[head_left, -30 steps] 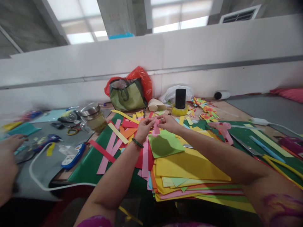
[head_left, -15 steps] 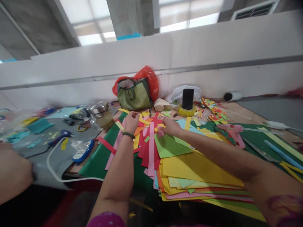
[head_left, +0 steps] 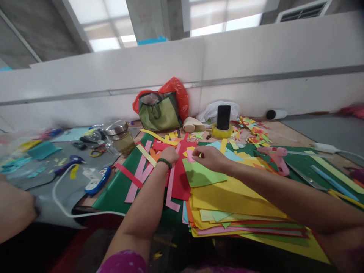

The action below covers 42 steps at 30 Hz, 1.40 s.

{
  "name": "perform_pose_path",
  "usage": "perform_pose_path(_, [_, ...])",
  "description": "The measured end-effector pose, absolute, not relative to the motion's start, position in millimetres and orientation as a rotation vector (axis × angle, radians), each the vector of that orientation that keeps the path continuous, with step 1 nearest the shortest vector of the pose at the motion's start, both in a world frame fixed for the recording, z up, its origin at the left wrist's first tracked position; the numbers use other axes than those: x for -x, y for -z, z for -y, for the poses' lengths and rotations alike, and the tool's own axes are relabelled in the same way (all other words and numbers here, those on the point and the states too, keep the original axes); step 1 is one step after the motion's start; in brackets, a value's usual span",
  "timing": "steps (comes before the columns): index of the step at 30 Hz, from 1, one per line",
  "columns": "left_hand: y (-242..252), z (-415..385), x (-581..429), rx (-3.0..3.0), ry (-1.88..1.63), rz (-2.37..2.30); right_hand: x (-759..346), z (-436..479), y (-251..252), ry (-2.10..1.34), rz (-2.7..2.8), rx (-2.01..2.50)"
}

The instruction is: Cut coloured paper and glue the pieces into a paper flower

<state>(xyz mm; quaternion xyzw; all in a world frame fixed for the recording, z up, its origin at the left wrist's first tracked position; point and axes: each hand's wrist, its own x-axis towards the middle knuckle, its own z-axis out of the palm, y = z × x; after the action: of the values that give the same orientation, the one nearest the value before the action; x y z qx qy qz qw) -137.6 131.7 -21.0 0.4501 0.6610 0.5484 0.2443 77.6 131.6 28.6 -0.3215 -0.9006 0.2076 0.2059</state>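
Note:
My left hand [head_left: 170, 154], with a dark green bead bracelet at the wrist, lies low over the paper strips beside a red sheet [head_left: 182, 180]. Its fingers curl downward, and what is in them is hidden. A long pink strip [head_left: 170, 189] runs out below it. At the far edge of a light green sheet [head_left: 203, 173], my right hand [head_left: 209, 157] has thumb and forefinger closed at the edge of a small pink paper piece [head_left: 191, 155] with yellow paper beside it. Around my left hand lie a red strip [head_left: 129, 175] and a pale yellow strip [head_left: 147, 155].
A stack of yellow sheets [head_left: 236, 197] lies under my right forearm. To the right are a pink glue gun [head_left: 280, 159] and scissors [head_left: 313, 182]. A lidded glass jar [head_left: 121, 140], a power strip [head_left: 98, 182] and another person's hand [head_left: 15, 210] are left. A phone [head_left: 223, 117] stands behind.
My left hand has come nearer and to the right. Scraps have shifted off the red sheet, and the long pink strip has moved left. My right hand has stayed near the small pink piece.

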Motion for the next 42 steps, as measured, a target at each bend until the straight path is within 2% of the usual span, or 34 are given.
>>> perform_pose_path(5, [-8,-120,141,-1.257,-1.219,-2.195,-86,-108,-31,-0.497,2.606,0.663])
perform_pose_path(10, [-38,-105,140,-1.359,-1.253,-2.206,-96,-100,-27,-0.246,2.597,0.473])
perform_pose_path(16, [-50,-97,108,-1.012,-1.496,-1.353,-91,-109,-27,0.455,2.347,0.124])
perform_pose_path(20, [-47,-94,84,-0.864,-1.433,-1.066,-85,-114,-35,0.612,2.3,-0.194])
perform_pose_path(24, [-45,-94,76,-0.803,-1.436,-1.04,-87,-111,-35,0.302,2.447,-0.158])
perform_pose_path(30, [-34,-96,70,-0.939,-1.572,-1.048,-94,-113,-28,-0.841,2.335,0.452])
perform_pose_path(33, [-30,-95,63,-1.051,-1.528,-1.046,-95,-121,-29,-1.256,2.116,0.752])
perform_pose_path(36, [-30,-92,58,-1.031,-1.507,-1.049,-97,-126,-29,-1.367,2.0,0.875])
perform_pose_path(40, [-31,-91,57,-0.98,-1.505,-1.059,-98,-129,-26,-1.217,1.999,0.962])
perform_pose_path(42, [-31,-91,57,-0.968,-1.515,-1.059,-97,-129,-23,-1.248,1.957,0.967])
